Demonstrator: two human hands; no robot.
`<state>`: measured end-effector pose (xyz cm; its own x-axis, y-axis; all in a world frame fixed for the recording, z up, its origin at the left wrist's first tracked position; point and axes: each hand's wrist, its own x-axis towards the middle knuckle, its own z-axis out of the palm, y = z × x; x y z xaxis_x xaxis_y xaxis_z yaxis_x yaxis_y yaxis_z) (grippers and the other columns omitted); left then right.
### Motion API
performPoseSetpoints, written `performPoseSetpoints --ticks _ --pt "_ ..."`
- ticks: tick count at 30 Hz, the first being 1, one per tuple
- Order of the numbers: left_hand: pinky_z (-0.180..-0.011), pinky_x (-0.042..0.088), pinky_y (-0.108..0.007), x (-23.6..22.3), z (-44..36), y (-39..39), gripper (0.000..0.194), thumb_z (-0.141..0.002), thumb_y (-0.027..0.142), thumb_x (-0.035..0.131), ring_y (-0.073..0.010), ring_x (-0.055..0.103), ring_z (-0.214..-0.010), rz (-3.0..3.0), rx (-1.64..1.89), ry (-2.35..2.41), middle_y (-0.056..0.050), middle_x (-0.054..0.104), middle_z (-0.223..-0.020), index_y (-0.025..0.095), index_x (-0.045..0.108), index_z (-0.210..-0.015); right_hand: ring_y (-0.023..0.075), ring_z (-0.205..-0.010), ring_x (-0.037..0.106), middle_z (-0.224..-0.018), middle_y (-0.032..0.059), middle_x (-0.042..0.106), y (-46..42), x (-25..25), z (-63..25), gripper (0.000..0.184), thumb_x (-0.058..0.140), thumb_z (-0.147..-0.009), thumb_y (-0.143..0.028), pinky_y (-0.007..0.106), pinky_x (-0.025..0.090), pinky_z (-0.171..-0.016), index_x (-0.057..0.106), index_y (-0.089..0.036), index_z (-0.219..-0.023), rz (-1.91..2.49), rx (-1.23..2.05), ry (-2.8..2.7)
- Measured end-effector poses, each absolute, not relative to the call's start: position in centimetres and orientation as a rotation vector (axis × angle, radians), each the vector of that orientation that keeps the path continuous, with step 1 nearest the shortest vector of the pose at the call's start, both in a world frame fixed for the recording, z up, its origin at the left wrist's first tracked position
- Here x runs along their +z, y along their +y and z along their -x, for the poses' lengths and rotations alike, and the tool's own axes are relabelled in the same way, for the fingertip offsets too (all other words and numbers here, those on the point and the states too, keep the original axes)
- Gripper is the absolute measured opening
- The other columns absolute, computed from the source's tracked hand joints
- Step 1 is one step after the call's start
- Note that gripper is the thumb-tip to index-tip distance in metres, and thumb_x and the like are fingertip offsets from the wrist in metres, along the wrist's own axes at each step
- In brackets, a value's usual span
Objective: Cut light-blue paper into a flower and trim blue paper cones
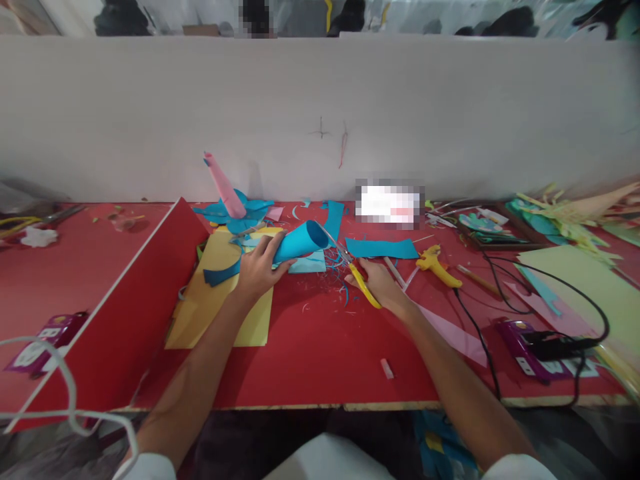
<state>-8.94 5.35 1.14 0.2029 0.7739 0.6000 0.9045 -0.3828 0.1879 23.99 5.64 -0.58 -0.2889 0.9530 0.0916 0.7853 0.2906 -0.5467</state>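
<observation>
My left hand (259,268) is wrapped round a blue paper tube (297,242), its open end turned up to the right. A blue paper strip (221,274) sticks out to the left of that hand. In my right hand (379,283) are scissors (367,288) with yellow handles, their blades reaching up to the rim of the tube. Thin blue paper shavings (339,259) lie on the red table (320,360) below the tube and blades. Behind my left hand, a pink paper cone (225,187) stands on blue paper pieces (257,208).
A yellow glue gun (439,268) with a black cord lies to the right, near a purple power box (533,353). Blue strips (383,249), yellow sheets (250,327) and a pink sheet (453,333) are spread about. A red divider (125,313) rises at left; a white panel (280,100) stands behind.
</observation>
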Motion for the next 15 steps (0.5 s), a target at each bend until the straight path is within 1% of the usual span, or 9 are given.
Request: performPoseSetpoints --ticks 3,8,10,12,15 --pt "-0.076 0.055 -0.031 1.08 8.94 5.35 0.075 -0.1 0.074 0.051 -0.0301 0.075 -0.108 2.268 -0.938 -1.605 -0.017 0.071 -0.132 0.022 0.058 -0.153 0.0217 -0.065 0.06 -0.074 0.0066 0.071 5.66 -0.27 -24.0 0.041 0.07 -0.092 -0.059 0.031 0.031 -0.062 0.057 -0.023 -0.078 1.579 0.519 -2.177" --pt "-0.082 0.057 -0.034 0.97 9.12 5.35 0.075 -0.101 0.071 0.049 -0.0314 0.075 -0.111 2.326 -0.974 -1.559 -0.018 0.071 -0.133 0.02 0.054 -0.156 0.0227 -0.067 0.063 -0.07 0.0079 0.071 5.8 0.01 -24.12 0.048 0.068 -0.091 -0.066 0.031 0.036 -0.062 0.059 -0.023 -0.073 1.557 0.523 -2.126" --pt "-0.086 0.058 -0.036 0.95 9.18 5.37 0.074 -0.103 0.07 0.047 -0.0318 0.074 -0.113 2.341 -0.989 -1.545 -0.018 0.072 -0.133 0.019 0.053 -0.156 0.0228 -0.068 0.064 -0.073 0.008 0.072 5.77 -0.14 -24.1 0.046 0.066 -0.093 -0.065 0.031 0.039 -0.063 0.06 -0.022 -0.077 1.537 0.597 -2.084" --pt "-0.086 0.058 -0.036 0.99 9.17 5.37 0.073 -0.103 0.069 0.047 -0.0317 0.075 -0.113 2.333 -0.989 -1.557 -0.018 0.073 -0.132 0.018 0.054 -0.155 0.0231 -0.07 0.066 -0.078 0.0076 0.073 5.64 -0.4 -24.0 0.041 0.064 -0.095 -0.062 0.031 0.042 -0.064 0.062 -0.021 -0.086 1.513 0.67 -2.043" --pt "-0.079 0.056 -0.033 1.2 9.0 5.27 0.075 -0.101 0.072 0.048 -0.0308 0.076 -0.107 2.278 -0.966 -1.617 -0.017 0.074 -0.129 0.02 0.056 -0.154 0.0236 -0.074 0.067 -0.082 0.006 0.072 5.38 -0.82 -23.79 0.035 0.062 -0.097 -0.057 0.03 0.045 -0.064 0.063 -0.022 -0.098 1.483 0.722 -2.02"
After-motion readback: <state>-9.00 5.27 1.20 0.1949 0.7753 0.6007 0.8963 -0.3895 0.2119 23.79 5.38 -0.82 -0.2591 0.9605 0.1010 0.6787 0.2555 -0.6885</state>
